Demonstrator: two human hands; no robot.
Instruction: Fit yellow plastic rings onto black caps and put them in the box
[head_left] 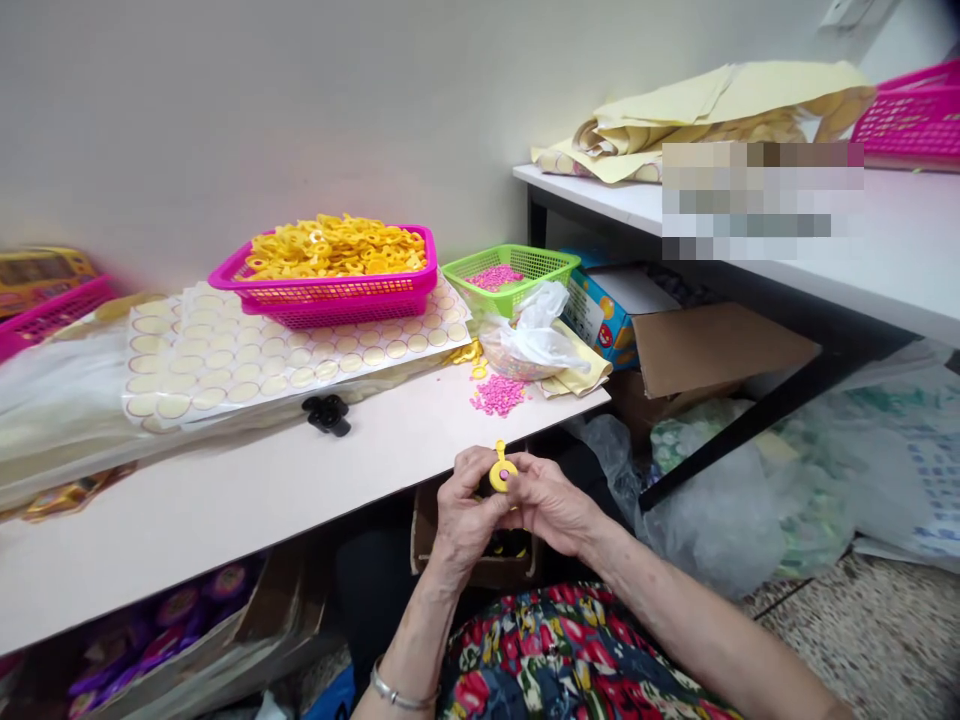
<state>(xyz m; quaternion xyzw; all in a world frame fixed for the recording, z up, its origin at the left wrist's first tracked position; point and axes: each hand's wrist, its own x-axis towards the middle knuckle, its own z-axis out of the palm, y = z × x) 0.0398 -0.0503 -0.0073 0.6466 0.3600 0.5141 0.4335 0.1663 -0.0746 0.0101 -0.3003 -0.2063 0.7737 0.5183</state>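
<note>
A small yellow plastic piece, a round disc with a little ringed stem on top, is held between my two hands at the table's front edge. A pink bit shows at the disc's middle. My left hand grips the piece from the left, closed. From the right, my right hand pinches it, its thumb and fingertips by the pink bit. What lies behind the disc is hidden. Beyond my hands, a pile of small pink pieces lies on the white table, with several yellow pieces behind it.
A pink basket heaped with yellow pieces stands on sticker sheets. Nearby are a green basket, a plastic bag and black clustered caps. An open carton sits below my hands; a higher table stands right.
</note>
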